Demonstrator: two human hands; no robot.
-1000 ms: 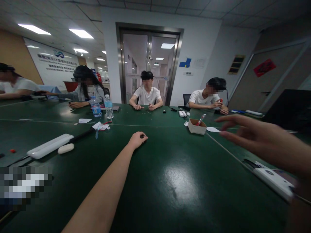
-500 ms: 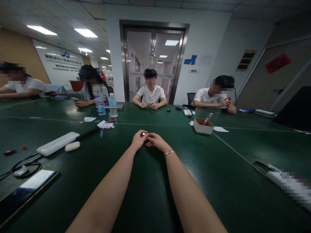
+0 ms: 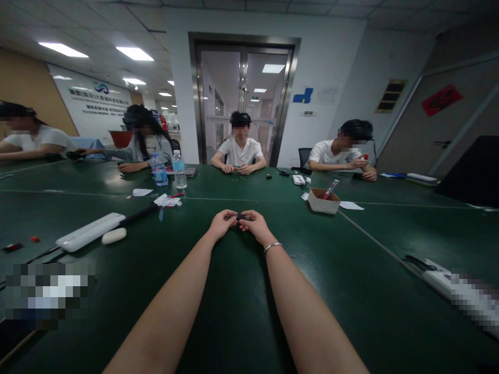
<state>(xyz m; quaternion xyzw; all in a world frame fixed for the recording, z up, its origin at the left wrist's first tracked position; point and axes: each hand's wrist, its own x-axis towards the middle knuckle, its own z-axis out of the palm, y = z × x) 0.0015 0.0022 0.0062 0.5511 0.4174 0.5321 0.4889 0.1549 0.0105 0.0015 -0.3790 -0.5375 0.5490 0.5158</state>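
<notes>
Together, both hands pinching a small dark object, forearms stretched forward, converging over green table.

small dark object, partly hidden, held between left hand and right hand

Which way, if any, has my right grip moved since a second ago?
Yes, leftward: your right grip was right of the box and is now left of it, meeting your left grip at a small dark thing.
</notes>
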